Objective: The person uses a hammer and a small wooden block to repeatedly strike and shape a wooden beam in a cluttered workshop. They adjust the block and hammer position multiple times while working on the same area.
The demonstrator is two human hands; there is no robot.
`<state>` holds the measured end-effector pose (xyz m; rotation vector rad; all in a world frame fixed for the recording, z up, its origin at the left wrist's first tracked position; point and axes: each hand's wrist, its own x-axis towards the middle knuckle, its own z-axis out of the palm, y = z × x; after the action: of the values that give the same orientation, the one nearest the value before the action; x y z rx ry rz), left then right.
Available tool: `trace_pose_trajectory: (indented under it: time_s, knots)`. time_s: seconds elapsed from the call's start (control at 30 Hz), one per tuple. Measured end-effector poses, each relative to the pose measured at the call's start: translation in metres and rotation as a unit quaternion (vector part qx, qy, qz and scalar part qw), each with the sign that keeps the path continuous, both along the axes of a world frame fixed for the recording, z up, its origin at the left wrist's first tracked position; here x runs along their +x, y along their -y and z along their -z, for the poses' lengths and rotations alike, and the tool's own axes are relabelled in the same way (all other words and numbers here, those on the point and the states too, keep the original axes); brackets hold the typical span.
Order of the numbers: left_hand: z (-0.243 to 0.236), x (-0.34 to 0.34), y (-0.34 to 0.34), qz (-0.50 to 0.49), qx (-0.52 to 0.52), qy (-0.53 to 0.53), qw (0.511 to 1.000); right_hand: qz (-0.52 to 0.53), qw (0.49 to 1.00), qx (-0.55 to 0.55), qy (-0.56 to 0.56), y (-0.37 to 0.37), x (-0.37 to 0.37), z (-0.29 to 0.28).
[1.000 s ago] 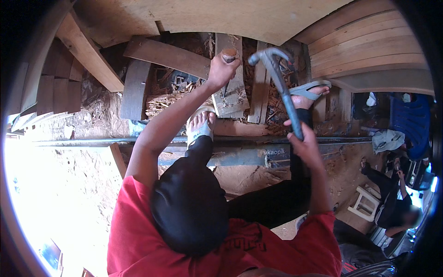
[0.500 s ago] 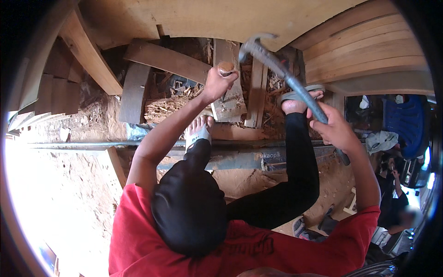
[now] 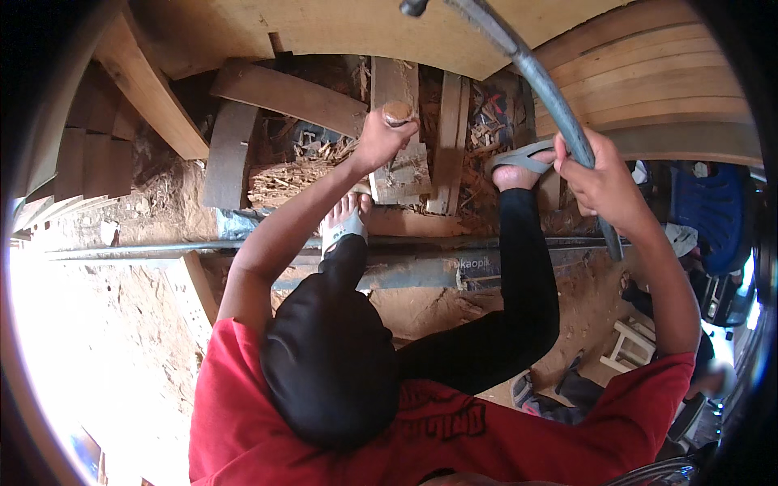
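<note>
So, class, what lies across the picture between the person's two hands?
In the head view, between the left hand and right hand lie part of a board, a narrow wooden strip, wood chips and the sandalled right foot.

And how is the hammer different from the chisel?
The hammer shows a long blue-grey handle; the chisel shows mostly its round brown end, because the fist hides much of it.
The hammer is raised at a slant, its head partly cut off by the picture's top edge; the chisel points down over a board.
The right hand holds the hammer, the left hand the chisel.
Both are tools gripped by one hand.
</note>
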<state>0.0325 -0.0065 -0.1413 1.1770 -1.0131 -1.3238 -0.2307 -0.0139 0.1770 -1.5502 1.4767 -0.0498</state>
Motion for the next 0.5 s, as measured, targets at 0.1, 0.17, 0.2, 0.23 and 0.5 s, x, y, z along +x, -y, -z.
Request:
trace_pose_trajectory:
  time_s: [0.1, 0.17, 0.2, 0.23, 0.5]
  knots:
    - [0.000, 0.000, 0.000, 0.007, -0.010, -0.009, 1.000, -0.004, 0.999, -0.008, -0.048, -0.007, 0.009, 0.018]
    - [-0.001, 0.000, 0.000, 0.003, -0.003, -0.011, 1.000, -0.128, 0.986, -0.068, -0.080, -0.009, 0.013, 0.030]
    - [-0.002, 0.000, 0.000, 0.008, 0.000, -0.014, 1.000, -0.194, 0.971, -0.110, -0.083, -0.010, 0.014, 0.032]
    - [-0.002, -0.001, -0.001, 0.014, 0.003, -0.017, 1.000, -0.166, 0.975, -0.066, -0.136, -0.010, 0.013, 0.029]
    - [0.000, -0.001, 0.001, 0.026, 0.013, 0.033, 0.999, 0.076, 0.995, 0.060, 0.020, -0.007, 0.001, -0.006]
